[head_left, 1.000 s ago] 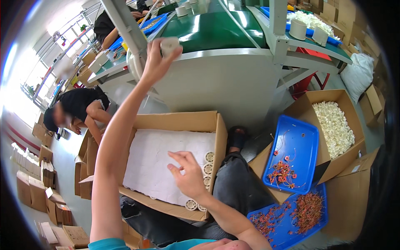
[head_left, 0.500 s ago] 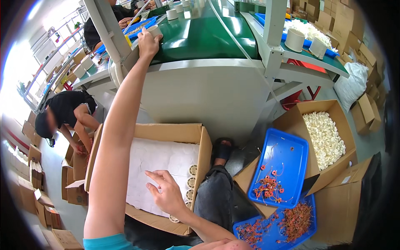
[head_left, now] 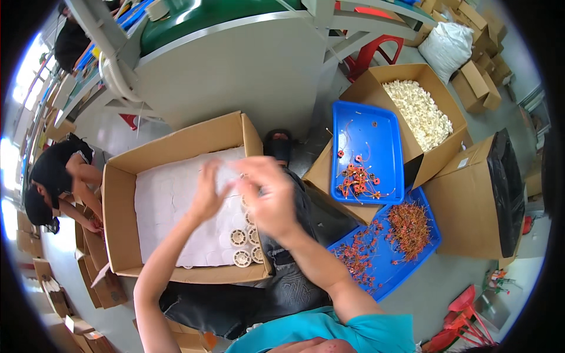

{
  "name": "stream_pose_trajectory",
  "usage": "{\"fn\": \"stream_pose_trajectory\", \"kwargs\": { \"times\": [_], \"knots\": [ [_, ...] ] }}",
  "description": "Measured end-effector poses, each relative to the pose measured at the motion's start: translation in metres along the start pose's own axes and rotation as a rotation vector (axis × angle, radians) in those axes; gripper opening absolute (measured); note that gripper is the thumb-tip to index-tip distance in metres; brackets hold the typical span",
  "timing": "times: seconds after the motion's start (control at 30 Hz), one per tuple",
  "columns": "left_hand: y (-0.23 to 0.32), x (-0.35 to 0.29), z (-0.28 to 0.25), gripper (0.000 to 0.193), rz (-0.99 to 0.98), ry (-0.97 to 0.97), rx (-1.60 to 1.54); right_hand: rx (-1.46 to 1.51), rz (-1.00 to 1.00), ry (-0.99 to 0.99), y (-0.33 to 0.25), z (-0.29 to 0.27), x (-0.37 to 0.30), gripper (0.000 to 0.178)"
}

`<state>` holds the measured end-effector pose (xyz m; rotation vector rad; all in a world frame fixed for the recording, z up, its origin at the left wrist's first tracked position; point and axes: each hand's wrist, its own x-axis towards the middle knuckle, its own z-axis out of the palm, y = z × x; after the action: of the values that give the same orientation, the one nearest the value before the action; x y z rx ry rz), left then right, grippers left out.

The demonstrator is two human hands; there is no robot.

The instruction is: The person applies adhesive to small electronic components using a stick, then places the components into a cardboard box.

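My left hand (head_left: 207, 194) and my right hand (head_left: 269, 197) are close together above an open cardboard box (head_left: 176, 138). Motion smears the fingers of both, so what they hold, if anything, does not show. White sheeting (head_left: 168, 217) covers much of the inside of the box. Along its right side sit several round cream parts with spoked faces, one of them a round part (head_left: 241, 257) near the front corner. A white cylindrical part (head_left: 157, 10) stands on the green conveyor belt (head_left: 194, 20), away from both hands.
To the right are a blue tray (head_left: 393, 132) with red parts and wires, a lower blue tray (head_left: 376, 276) holding more, and a carton (head_left: 368, 82) of small cream pieces. A person (head_left: 59, 170) bends over boxes at left. The conveyor's grey end panel (head_left: 223, 82) stands ahead.
My left hand has left the white cylinder at the conveyor and come down over the box. My right hand has risen beside it. The view has tilted downward.
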<state>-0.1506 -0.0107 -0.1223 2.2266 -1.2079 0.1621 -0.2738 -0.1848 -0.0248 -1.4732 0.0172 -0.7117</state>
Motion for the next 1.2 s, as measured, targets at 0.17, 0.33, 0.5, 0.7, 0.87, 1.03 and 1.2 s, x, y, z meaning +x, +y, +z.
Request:
{"fn": "stream_pose_trajectory", "kwargs": {
  "times": [0.17, 0.33, 0.5, 0.7, 0.87, 1.03, 1.2],
  "knots": [
    [0.013, -0.061, 0.053, 0.07, -0.055, -0.566, 0.036, -0.55, 0.098, 0.436, 0.056, -0.168, -0.02, 0.022],
    [0.006, -0.052, 0.049, 0.06, 0.071, -0.523, 0.096, -1.172, 0.253, 0.325, 0.061, -0.266, -0.013, 0.024],
    [0.002, -0.037, 0.067, 0.059, 0.019, -0.412, 0.084, -1.305, 0.417, -0.014, 0.1, -0.262, 0.027, 0.027],
    [0.011, -0.004, 0.079, 0.064, -0.116, -0.19, -0.006, -1.501, 0.655, 0.0, 0.107, -0.274, 0.04, 0.027],
    [-0.007, 0.017, 0.086, 0.07, -0.29, -0.143, 0.126, -1.366, 0.24, 0.215, 0.075, -0.288, 0.029, 0.027],
    [-0.031, 0.026, 0.12, 0.077, -0.492, -0.247, 0.234, -0.956, 0.313, 0.304, 0.045, -0.326, 0.021, 0.017],
    [-0.027, 0.044, 0.15, 0.083, -0.46, 0.103, 0.314, -0.856, 0.301, 0.25, 0.025, -0.332, 0.016, 0.02]
  ]
}}
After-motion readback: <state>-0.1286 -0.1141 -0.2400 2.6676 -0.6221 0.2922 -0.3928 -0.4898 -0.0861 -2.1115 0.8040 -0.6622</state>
